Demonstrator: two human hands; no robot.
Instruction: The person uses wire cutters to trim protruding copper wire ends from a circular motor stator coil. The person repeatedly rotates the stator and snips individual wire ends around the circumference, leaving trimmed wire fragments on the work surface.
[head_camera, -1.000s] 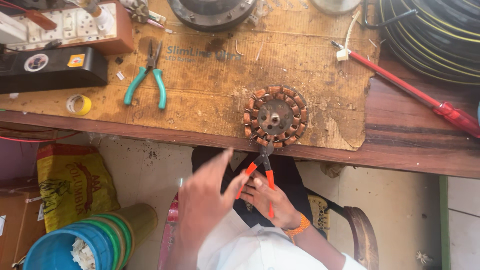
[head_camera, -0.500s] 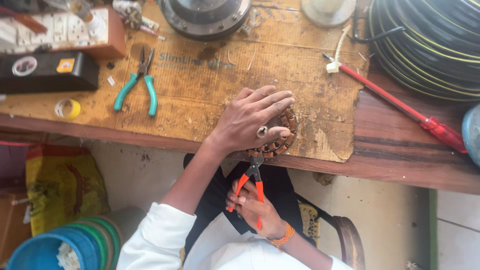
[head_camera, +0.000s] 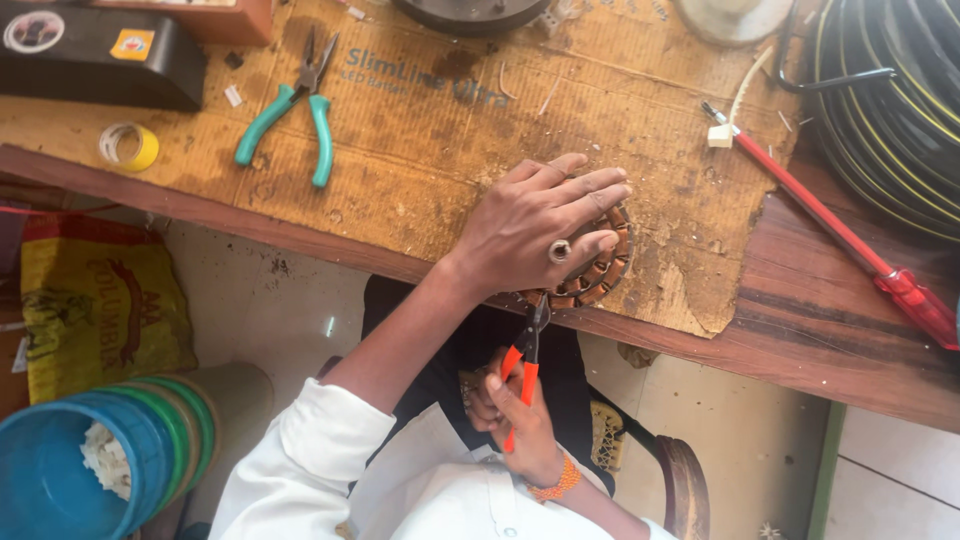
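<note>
Since the earlier frame, our left hand (head_camera: 545, 225) has settled flatter over the round copper-wound stator (head_camera: 598, 270), fingers spread and pressing it down; half a second ago it was only just landing there. We wear a ring on that hand. Our stator sits at the near edge of the counter (head_camera: 820, 330), on a worn sheet of brown cardboard (head_camera: 430, 130). Our right hand (head_camera: 515, 415) is clenched around the orange-handled pliers (head_camera: 525, 360), held below the counter edge with the tip pointing up at the stator's rim. Farther left on the cardboard lie teal-handled pliers (head_camera: 290, 115) and a yellow tape roll (head_camera: 130, 147). To the right lies a red screwdriver (head_camera: 840, 235).
</note>
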